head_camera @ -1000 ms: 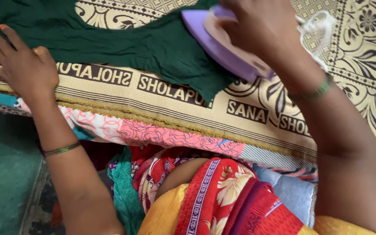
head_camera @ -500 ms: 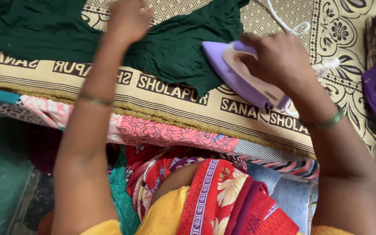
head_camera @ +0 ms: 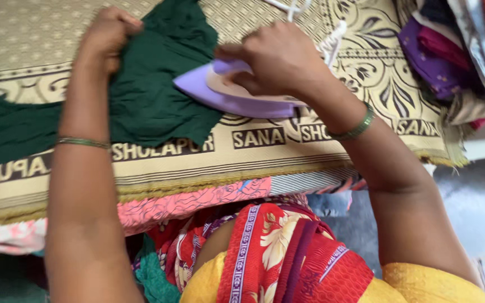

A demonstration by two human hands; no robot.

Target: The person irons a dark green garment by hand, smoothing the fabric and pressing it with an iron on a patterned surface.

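The right hand (head_camera: 279, 59) was clamped on the handle of a lilac iron (head_camera: 225, 95) at upper centre, its tip resting on the dark green garment (head_camera: 152, 101). The left hand (head_camera: 105, 36) — upper left — pinched that garment's edge, spread over a beige patterned blanket (head_camera: 366, 73).

The right hand (head_camera: 279, 59) covers the handle and upper body of the lilac iron (head_camera: 228, 95), so what its fingers close around cannot be seen. Beyond those fingers the white cord (head_camera: 332, 39) runs off the top edge. The left hand (head_camera: 105, 36) has its fingertips buried in the dark green cloth (head_camera: 152, 101), which is cut off at the left edge. The pile of coloured fabrics (head_camera: 450, 50) leaves the frame at the upper right.
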